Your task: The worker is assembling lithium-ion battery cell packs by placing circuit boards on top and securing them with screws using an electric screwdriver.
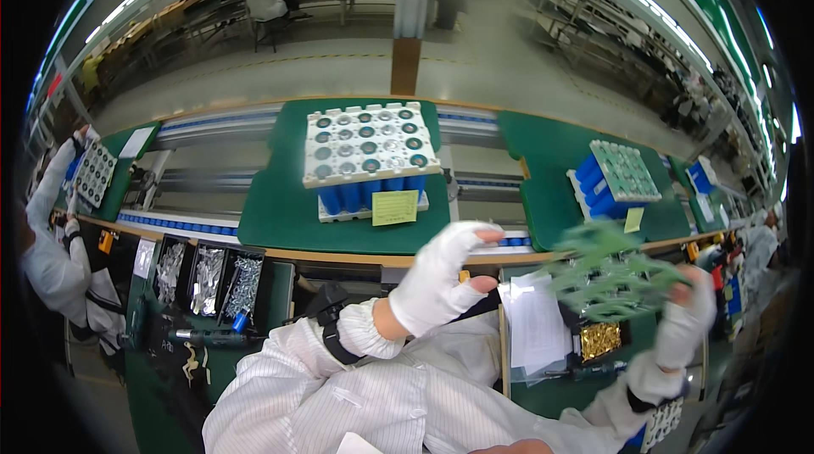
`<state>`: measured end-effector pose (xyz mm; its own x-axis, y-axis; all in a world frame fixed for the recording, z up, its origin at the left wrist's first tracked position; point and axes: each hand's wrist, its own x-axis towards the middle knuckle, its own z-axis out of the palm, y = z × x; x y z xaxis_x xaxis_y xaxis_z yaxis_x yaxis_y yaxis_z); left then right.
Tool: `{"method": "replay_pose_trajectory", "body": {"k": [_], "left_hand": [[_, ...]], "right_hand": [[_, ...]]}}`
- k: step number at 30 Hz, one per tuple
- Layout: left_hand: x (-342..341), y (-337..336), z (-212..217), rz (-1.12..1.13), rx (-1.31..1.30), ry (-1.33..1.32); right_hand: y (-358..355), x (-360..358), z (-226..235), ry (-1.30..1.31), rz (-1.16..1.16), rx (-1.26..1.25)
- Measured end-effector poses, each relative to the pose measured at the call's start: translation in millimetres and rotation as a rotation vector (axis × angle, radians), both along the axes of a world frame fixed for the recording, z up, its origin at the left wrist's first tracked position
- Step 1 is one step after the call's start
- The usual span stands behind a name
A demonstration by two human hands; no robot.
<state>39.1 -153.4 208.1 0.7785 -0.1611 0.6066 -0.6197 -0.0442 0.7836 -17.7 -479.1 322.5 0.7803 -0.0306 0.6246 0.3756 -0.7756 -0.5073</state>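
Gloved right hand [682, 318] closed around blurred green circuit board [612, 274] above table's right edge, gloved left hand [441, 278] raised, half-open, empty, near table's front edge, white battery tray [370, 142] on green pallet [280, 208] beyond

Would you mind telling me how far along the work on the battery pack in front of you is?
Done: the blue cell pack sits on its green pallet with the white holder plate on top. In hand: the right hand holds a blurred green board; the left hand is raised, gloved and empty. Left: that board is not yet on the pack.
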Motion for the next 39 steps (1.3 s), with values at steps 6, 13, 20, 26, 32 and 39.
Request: {"method": "replay_pose_trajectory", "body": {"k": [6, 13, 20, 26, 32, 39], "left_hand": [[-20.9, 75.4, 35.6, 0.255, 0.708, 0.155], [9.4, 184.4, 14.5, 0.546, -0.271, 0.502], [90.4, 235.4, -46.8, 0.561, -0.326, 0.49], [130.3, 223.7, -65.5, 0.888, 0.02, 0.629], [138.3, 235.3, -84.7, 0.722, -0.009, 0.607], [133.7, 243.6, -97.5, 0.323, -0.423, 0.735]], "right_hand": [[180.2, 101.5, -19.0, 0.244, 0.769, -0.24], [244.0, 201.9, -72.0, 0.142, 0.508, 0.237], [275.8, 250.5, -123.0, 0.64, 0.606, 0.549], [275.3, 294.3, -152.0, 0.475, 0.407, 0.26], [266.7, 299.9, -153.0, 0.418, 0.333, -0.032], [267.6, 299.4, -146.3, 0.582, 0.311, -0.08]]}}
